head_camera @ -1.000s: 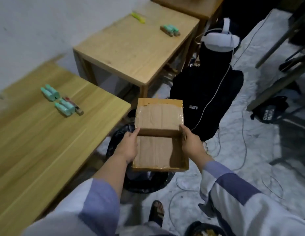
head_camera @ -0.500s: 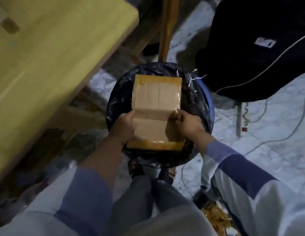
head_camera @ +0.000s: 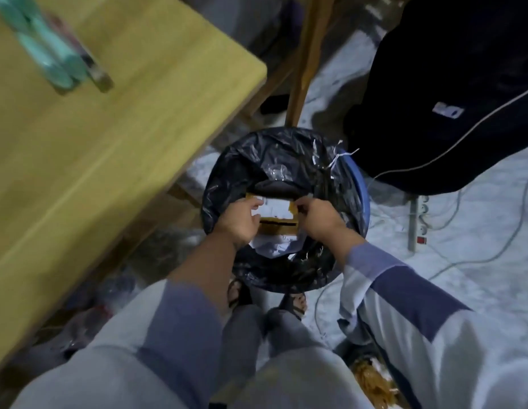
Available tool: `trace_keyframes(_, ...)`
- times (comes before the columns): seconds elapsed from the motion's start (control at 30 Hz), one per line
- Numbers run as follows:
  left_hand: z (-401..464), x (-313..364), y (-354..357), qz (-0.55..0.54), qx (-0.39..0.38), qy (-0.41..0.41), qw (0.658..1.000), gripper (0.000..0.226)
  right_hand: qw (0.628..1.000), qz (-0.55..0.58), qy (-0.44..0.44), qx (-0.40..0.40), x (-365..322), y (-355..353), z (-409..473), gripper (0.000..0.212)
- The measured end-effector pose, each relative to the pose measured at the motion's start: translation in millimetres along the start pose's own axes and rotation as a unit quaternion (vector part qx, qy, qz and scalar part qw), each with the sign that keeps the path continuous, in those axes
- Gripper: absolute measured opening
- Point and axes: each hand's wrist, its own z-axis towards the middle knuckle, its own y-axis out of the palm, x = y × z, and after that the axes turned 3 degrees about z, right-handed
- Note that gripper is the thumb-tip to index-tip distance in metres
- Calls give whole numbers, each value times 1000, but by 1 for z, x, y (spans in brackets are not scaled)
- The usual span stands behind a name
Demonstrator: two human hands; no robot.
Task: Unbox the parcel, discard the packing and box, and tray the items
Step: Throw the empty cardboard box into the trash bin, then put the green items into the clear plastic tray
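The brown cardboard box, tipped so its labelled side shows, is down inside the round bin lined with a black bag. My left hand grips the box's left side and my right hand grips its right side, both within the bin's mouth. White paper lies below the box in the bin. Several teal tubes lie blurred on the wooden table at the upper left.
A black bag or jacket with a white cord hangs right of the bin. A power strip and cables lie on the pale floor at right. A wooden table leg stands behind the bin. My feet are under the bin's near edge.
The box has gone from held above the bin to lowered and tipped into it. My view has dropped toward the bin, and both hands have followed the box down.
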Motion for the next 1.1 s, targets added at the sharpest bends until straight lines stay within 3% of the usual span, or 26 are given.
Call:
trace_keyframes(0.23,-70,83,-92,-31,8,13,999,33,998,-36,-51,29,-70,-95,-88,37)
trace_keyframes(0.5,-141,128,-202,-30,141,37,989,35,979,-91,-163,85,-165,-167,-149,36)
trace_keyframes(0.83,-213,42,-291,-33,275,-46,960,34,944,-158,-281,67,-297,-150,-170,38)
trace_keyframes(1.1,-210,-72,-344,-33,301,-120,945,42,940,-184,-277,72,-374,-85,-131,40)
